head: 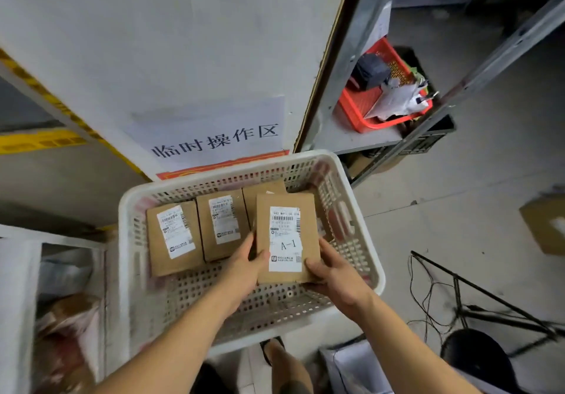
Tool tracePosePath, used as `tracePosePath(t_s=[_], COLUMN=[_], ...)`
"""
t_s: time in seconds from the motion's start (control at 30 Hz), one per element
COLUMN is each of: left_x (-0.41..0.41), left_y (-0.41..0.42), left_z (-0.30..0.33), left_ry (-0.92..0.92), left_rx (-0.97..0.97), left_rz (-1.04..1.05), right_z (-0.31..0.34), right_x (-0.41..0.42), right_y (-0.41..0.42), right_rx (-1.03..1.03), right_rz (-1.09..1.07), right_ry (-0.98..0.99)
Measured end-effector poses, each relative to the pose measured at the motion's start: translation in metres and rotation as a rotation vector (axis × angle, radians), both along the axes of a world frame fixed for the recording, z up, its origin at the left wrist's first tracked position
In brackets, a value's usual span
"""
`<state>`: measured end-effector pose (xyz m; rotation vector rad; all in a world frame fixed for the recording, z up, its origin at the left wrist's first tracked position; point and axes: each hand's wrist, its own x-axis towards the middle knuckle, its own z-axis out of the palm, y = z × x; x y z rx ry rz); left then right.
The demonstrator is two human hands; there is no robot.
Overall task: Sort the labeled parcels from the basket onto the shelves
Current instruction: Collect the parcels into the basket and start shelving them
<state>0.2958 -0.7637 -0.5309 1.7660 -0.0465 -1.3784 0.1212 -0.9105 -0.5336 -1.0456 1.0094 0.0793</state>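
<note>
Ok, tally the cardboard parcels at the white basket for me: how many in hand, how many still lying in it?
Held parcel marked A-1, gripped by left hand and right hand: 1
Parcels lying in the white basket: 3
Total visible: 4

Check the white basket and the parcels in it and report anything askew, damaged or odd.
Nothing looks damaged. The parcel marked A-1 is held above the white basket in the grip of both the left hand and right hand. Two labelled parcels lie flat and slightly tilted; another is partly hidden behind.
</note>
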Motion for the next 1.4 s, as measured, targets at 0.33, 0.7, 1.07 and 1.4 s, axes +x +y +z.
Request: tracePosePath(t_s=[0.33, 0.7, 1.07, 1.4], left_x=[0.055, 0.066, 0.058, -0.050], left_y=[-0.044, -0.002, 0.197, 0.464], left_z=[-0.090, -0.039, 0.101, 0.226], left_ry=[-0.170, -0.348, -0.688, -0.898], left_rx=[0.058, 0.090, 0.275, 0.656], left_rz=[0.202, 0.085, 0.374, 0.952], right_z=[-0.064, -0.018, 0.095, 0.216], right_x=[0.096, 0.117, 0.194, 0.254], right_y=[-0.045, -0.028, 0.114, 0.404], right_rx=[-0.105, -0.719, -0.786, -0.872], right_rz=[-0.024, 0.427, 1.031, 1.553], right_ry=[0.010, 0.225, -0.147, -0.696])
